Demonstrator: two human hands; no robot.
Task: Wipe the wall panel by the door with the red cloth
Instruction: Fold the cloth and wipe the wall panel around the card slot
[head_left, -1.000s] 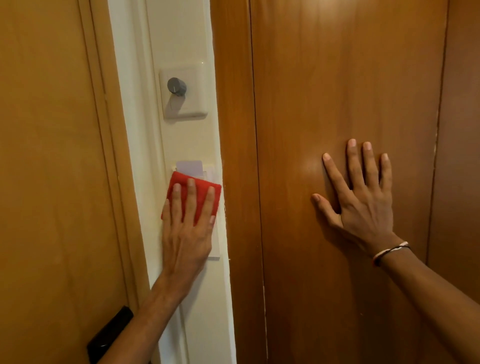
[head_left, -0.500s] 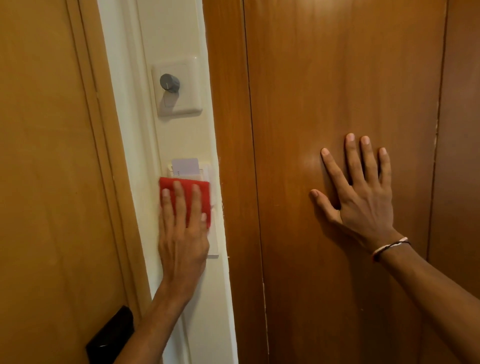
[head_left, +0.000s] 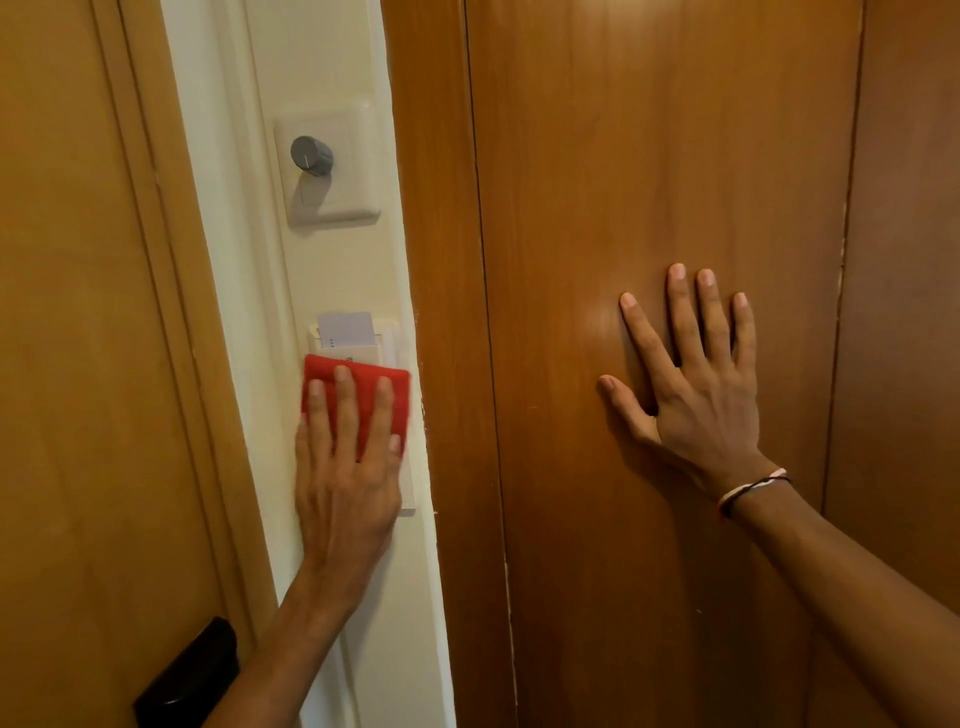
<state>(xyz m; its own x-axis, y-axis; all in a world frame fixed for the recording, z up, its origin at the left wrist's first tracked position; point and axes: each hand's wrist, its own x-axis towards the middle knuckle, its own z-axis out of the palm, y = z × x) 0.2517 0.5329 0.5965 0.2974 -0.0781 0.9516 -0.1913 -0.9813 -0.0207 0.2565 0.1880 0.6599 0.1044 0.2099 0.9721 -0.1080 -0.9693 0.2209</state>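
wood doors (head_left: 649, 156) both sides | grey knob (head_left: 310, 155) | black fitting (head_left: 187, 675), perhaps a handle

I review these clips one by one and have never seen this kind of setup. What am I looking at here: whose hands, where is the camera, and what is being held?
There is no machine here. A person wears a camera on the head, so you see their own two arms reaching forward. The left hand presses a folded red cloth flat against the cream wall panel, over a card holder with a white card sticking out of its top. Above that sits a switch plate with a grey knob. The right hand holds nothing; it lies spread and flat on the brown wooden panel, and a thin bracelet circles its wrist. The door stands at left.
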